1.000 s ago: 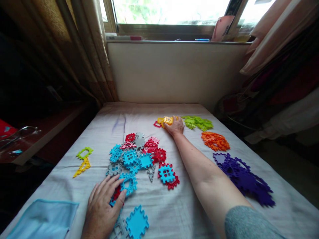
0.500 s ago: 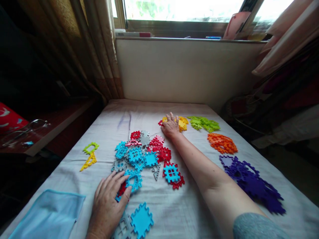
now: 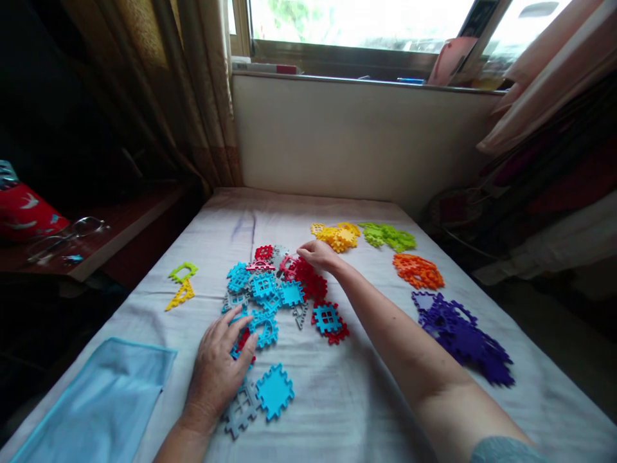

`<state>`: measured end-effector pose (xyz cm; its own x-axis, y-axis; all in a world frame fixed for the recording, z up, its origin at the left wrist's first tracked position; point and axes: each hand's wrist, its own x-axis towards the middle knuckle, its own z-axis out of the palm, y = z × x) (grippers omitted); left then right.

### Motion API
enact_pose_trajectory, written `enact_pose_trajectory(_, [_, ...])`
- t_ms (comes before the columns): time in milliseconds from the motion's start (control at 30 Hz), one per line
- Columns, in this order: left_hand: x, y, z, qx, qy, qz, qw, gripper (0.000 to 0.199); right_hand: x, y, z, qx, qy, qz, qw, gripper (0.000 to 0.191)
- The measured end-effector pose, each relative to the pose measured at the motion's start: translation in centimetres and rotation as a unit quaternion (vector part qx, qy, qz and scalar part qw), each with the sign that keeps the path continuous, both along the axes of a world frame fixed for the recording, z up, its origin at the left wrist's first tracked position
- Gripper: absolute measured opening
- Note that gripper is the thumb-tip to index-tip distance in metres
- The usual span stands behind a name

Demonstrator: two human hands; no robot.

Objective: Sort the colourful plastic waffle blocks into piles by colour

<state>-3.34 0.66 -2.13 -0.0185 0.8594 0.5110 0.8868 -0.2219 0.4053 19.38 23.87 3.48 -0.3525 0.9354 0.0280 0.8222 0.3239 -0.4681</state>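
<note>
the right hand (image 3: 315,254) reaches out over the far edge of the mixed pile (image 3: 279,289) on the white sheet (image 3: 337,399), its fingers (image 3: 303,249) curled down onto a red piece (image 3: 308,276) that lies just under and toward the person from the fingertips. whether they have closed on it i cannot tell. the left hand (image 3: 216,370) lies flat at the near edge of the pile, fingers spread and loose over blue and red pieces, gripping nothing, with a grey piece (image 3: 241,408) and a blue square piece (image 3: 274,390) just beside the wrist. the right hand is the nearer one to the sorted heaps: yellow (image 3: 340,236) just beyond it, then green (image 3: 388,236), orange (image 3: 418,271) and purple (image 3: 463,337) running off to the right. two stray pieces (image 3: 180,283) sit well to the left.
</note>
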Motion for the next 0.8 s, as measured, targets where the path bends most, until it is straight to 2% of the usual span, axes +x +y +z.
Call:
enact_pose_trajectory(100, [0.2, 0.2, 0.2, 0.001, -0.029, 0.009, 1.000, 0.037, -2.7, -0.3, 0.4, 0.028, 0.001, 0.000, 1.000, 0.044])
enact_pose_trajectory(233, [0.2, 0.2, 0.3, 0.006, -0.033, 0.030, 0.999, 0.042, -7.4, -1.3, 1.1, -0.029, -0.042, 0.011, 0.999, 0.063])
enact_pose_trajectory(300, [0.3, 0.2, 0.3, 0.003, -0.023, 0.053, 0.998, 0.046, -8.9, -2.7, 1.3, -0.039, -0.063, 0.046, 0.996, 0.064])
enact_pose_trajectory(367, [0.5, 0.2, 0.3, -0.005, -0.008, 0.080, 0.997, 0.052, -9.1, -4.6, 1.4, -0.027, -0.065, 0.107, 0.992, 0.058])
enact_pose_trajectory(467, [0.8, 0.2, 0.2, -0.013, 0.013, 0.098, 0.995, 0.060, -7.5, -8.2, 1.3, 0.014, -0.046, 0.186, 0.981, 0.050])
enact_pose_trajectory(533, [0.9, 0.2, 0.0, -0.017, 0.016, 0.093, 0.995, 0.062, -5.7, -10.6, 1.1, 0.053, -0.032, 0.198, 0.978, 0.049])
enact_pose_trajectory(667, [0.9, 0.5, -0.3, -0.016, -0.009, 0.065, 0.998, 0.059, -1.4, -14.2, 0.7, 0.090, 0.018, 0.167, 0.982, 0.035])
enact_pose_trajectory(800, [0.6, 0.5, 0.1, -0.008, -0.048, 0.029, 0.998, 0.055, 3.2, -15.7, -0.1, 0.066, 0.095, 0.129, 0.985, 0.016])
